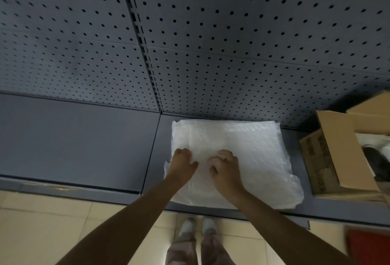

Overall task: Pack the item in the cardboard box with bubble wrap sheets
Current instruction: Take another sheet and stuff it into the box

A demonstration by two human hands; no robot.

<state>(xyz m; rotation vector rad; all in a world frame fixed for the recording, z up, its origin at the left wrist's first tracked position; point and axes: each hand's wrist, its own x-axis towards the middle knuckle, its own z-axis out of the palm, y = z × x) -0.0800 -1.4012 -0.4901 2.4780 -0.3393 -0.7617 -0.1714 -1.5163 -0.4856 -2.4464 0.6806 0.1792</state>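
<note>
A stack of white bubble wrap sheets lies flat on the grey metal shelf. My left hand and my right hand rest side by side on its near left part, fingers curled and pinching the top sheet. An open cardboard box stands on the shelf to the right of the sheets, flaps up. Inside it a dark item shows partly, on some white wrap; the frame edge cuts it off.
A grey pegboard wall rises right behind the shelf. Below the shelf's front edge is a beige tiled floor with my feet on it. A red object lies on the floor at the lower right.
</note>
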